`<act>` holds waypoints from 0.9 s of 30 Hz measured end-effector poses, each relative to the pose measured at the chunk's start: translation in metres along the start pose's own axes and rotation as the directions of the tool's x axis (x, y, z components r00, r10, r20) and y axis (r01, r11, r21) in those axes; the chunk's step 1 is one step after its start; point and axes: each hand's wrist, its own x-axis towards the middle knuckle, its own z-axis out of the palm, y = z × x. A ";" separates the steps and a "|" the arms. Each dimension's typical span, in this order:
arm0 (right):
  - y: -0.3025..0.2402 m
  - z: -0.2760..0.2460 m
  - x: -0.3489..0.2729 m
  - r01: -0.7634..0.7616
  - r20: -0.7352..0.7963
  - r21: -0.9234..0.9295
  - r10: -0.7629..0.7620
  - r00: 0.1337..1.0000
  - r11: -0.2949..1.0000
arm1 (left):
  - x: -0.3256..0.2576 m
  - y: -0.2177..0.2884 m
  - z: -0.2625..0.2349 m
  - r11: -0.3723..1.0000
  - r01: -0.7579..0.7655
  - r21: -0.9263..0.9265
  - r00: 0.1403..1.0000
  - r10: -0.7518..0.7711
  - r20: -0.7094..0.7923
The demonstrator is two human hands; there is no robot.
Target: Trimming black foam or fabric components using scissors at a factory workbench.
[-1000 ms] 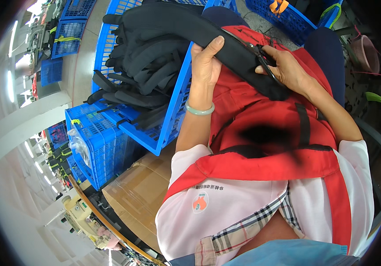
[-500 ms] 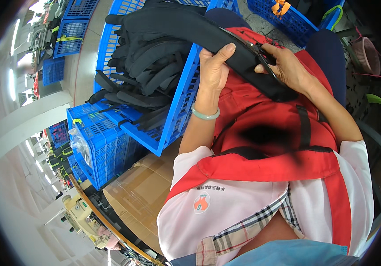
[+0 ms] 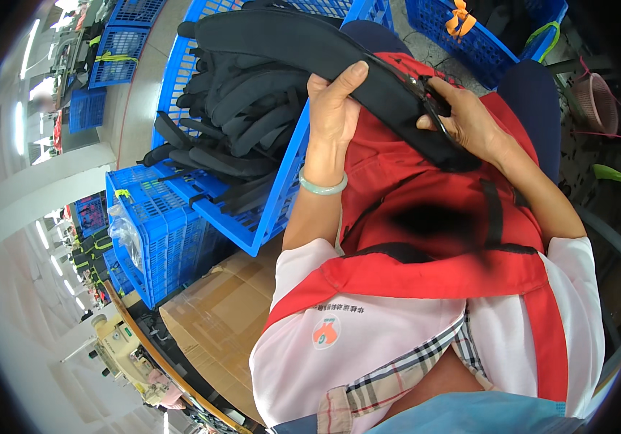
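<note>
A long black padded strap runs from the blue crate's top across my lap. My left hand pinches the strap near its middle, thumb on top and fingers beneath. In my right hand is a pair of scissors, its dark handle loops around my fingers and thumb. The blades point up along the strap's far edge; whether they touch it I cannot tell. The strap's lower end lies on my red apron.
Left of me, a tilted blue crate holds a heap of similar black straps. Another blue crate and a cardboard box are nearby. A blue crate with an orange band stands ahead; a pink basket is at the right.
My left hand has moved slightly left and up along the strap. The scissors in my right hand have shifted a little down, still beside the strap.
</note>
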 end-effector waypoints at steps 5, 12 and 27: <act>0.002 0.002 0.002 0.252 -0.106 -0.128 -0.266 0.958 0.959 | -0.005 -0.007 0.001 1.000 -0.011 -0.014 1.000 0.010 -0.023; 0.000 -0.005 0.003 0.051 0.061 0.004 -0.052 0.997 0.999 | -0.003 -0.009 -0.003 0.999 0.018 -0.043 1.000 -0.017 0.020; 0.008 0.002 0.003 0.077 -0.008 0.026 -0.077 0.997 0.997 | -0.005 -0.014 0.000 1.000 0.003 -0.022 1.000 -0.003 -0.002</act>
